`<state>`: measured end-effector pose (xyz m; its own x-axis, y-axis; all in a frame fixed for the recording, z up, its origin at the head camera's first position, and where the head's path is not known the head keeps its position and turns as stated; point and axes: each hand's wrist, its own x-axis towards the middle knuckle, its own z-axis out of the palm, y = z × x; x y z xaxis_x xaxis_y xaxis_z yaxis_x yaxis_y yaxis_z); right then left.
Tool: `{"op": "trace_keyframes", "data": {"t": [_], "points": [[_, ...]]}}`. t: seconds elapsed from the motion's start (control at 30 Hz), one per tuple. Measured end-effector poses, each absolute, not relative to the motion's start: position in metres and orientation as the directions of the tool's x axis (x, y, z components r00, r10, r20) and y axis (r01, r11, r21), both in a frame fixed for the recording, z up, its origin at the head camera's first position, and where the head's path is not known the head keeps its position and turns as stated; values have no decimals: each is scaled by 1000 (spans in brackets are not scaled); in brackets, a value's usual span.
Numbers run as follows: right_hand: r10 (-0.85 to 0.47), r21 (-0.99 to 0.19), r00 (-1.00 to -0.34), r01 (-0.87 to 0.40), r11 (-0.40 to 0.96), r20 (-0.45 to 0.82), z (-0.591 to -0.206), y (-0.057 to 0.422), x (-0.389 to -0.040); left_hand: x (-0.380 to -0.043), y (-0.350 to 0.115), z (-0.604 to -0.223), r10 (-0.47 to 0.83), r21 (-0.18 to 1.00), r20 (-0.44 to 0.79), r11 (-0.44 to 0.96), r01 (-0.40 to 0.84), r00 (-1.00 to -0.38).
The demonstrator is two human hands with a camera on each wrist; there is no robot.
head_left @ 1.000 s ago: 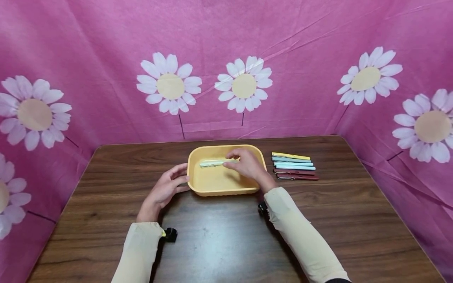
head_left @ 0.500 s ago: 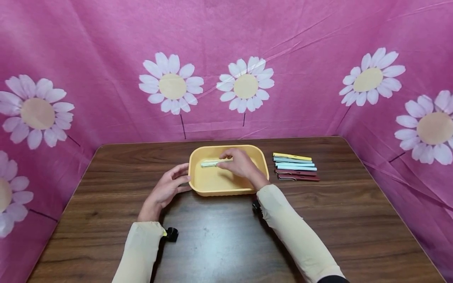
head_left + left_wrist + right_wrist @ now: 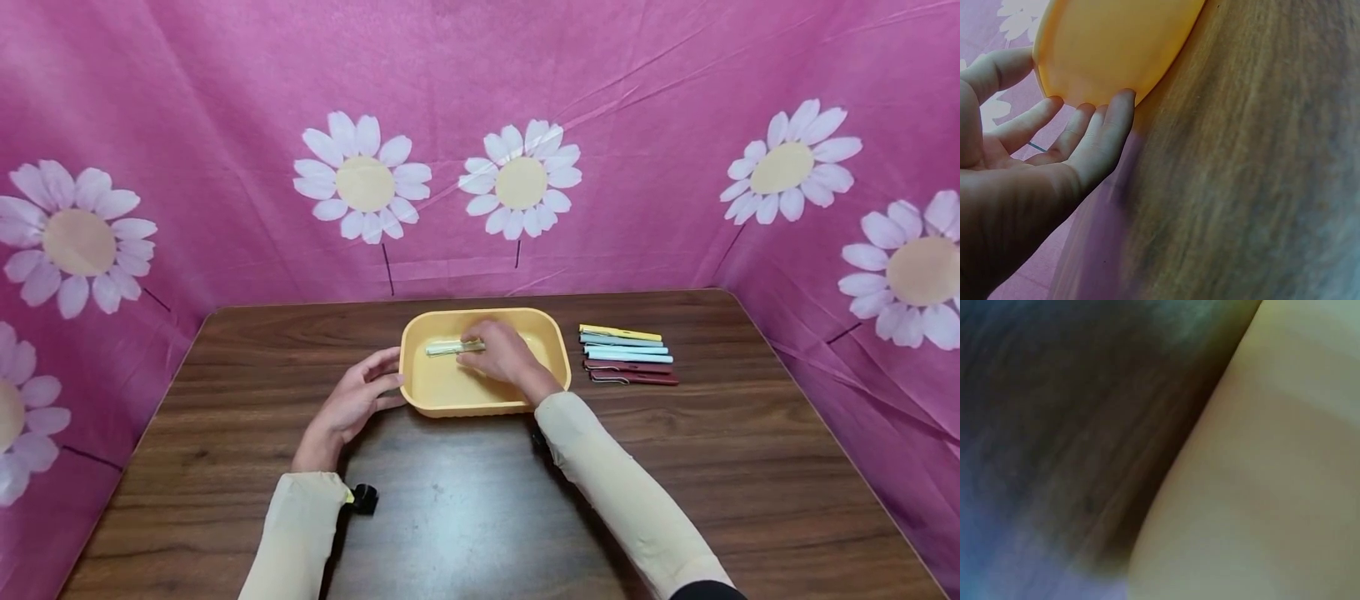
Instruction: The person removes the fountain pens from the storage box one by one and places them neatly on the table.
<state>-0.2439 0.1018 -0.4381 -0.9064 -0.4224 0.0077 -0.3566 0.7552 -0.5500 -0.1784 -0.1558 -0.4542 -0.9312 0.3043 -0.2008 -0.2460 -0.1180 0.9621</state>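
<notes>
A yellow plastic tub (image 3: pixel 450 392) stands on the table. My left hand (image 3: pixel 360 392) rests its fingertips against the tub's left wall; in the left wrist view the same hand (image 3: pixel 1054 144) has its fingers spread along the rim. Inside the tub, my right hand (image 3: pixel 501 354) pinches the right end of some pale green pens (image 3: pixel 444 347) lying side by side, thumb on the near side and fingers on the far side. The right wrist view shows only the blurred tub wall (image 3: pixel 1260 487) and dark wood; the right hand is hidden there.
Right of the tub lies a row of pens: a yellow pen (image 3: pixel 621 332), grey-blue and light blue pens (image 3: pixel 628 357), and maroon pens (image 3: pixel 633 377) with wire clips. A pink flowered cloth (image 3: pixel 442 83) hangs behind the wooden table (image 3: pixel 450 517).
My right hand has moved left and lower inside the tub, its fingers closing round the pale green pens' right end. The left hand keeps its place at the tub's wall.
</notes>
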Motion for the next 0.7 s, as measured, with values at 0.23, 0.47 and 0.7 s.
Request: {"op": "trace_keyframes", "data": {"t": [0.23, 0.47, 0.7], "points": [[-443, -496, -897, -383, 779, -3, -443, 100, -246, -178, -156, -457, 301, 961, -193, -132, -242, -934], [-465, -506, -885, -387, 771, -31, -447, 98, -250, -178, -155, -455, 299, 961, -190, -139, -239, -935], [-448, -559, -893, -352, 751, -41, -447, 100, -250, -177, -155, -455, 299, 960, -193, -138, -242, -935]]}}
